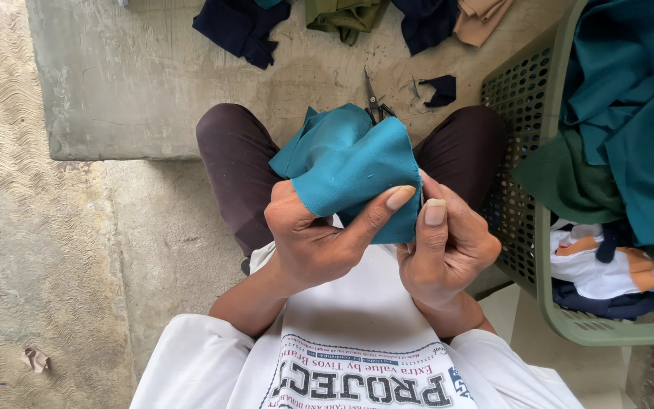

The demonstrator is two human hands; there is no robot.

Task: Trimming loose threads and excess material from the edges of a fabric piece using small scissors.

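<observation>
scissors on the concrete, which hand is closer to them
Right. The right hand pinches the teal cloth roughly below the scissors; the left hand grips it farther to the left.

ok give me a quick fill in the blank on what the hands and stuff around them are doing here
1. Both the left hand and the right hand pinch a piece of ____ cloth.
2. The scissors lie on the ____ slab beyond the knees.
3. The green basket at the person's right holds a heap of ____.

Missing words: teal; concrete; fabric
</observation>
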